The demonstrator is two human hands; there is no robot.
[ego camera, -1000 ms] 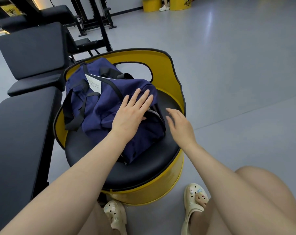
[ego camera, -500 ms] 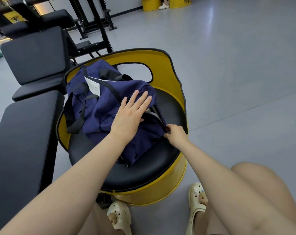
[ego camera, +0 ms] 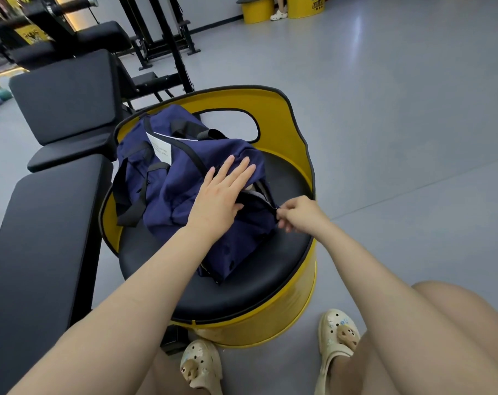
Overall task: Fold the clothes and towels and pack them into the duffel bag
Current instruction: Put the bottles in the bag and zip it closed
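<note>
A navy duffel bag (ego camera: 168, 192) with black straps and a white tag lies on the black cushion of a yellow barrel seat (ego camera: 296, 280). My left hand (ego camera: 222, 195) rests flat on top of the bag, fingers spread. At the bag's right end my right hand (ego camera: 297, 213) pinches the zipper pull. The zip there stands partly apart, and a sliver of grey fabric shows inside. No loose clothes or towels are in view.
A black padded gym bench (ego camera: 36, 238) runs along the left, close to the seat. Black rack frames (ego camera: 162, 44) stand behind it. More yellow barrel seats (ego camera: 256, 10) sit far back. Grey floor stretches to the right. My feet in cream clogs (ego camera: 337, 337) are by the seat's base.
My right hand came down from above the bag's right end and closed on the zipper pull. The left hand stayed pressed on the bag.
</note>
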